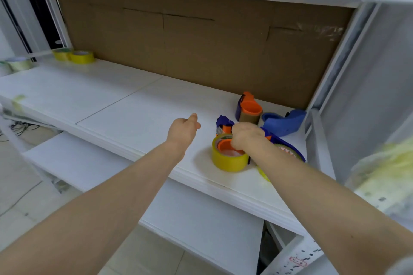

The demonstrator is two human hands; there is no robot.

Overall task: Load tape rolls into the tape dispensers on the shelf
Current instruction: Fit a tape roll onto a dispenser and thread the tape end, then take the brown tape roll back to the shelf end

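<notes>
While right hand (245, 136) grips yellow roll (225, 162) near shelf edge (196, 182), left hand (183, 129) hovers.

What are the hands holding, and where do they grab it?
The right hand grips the yellow tape roll at its top rim. The left hand holds nothing.
</notes>
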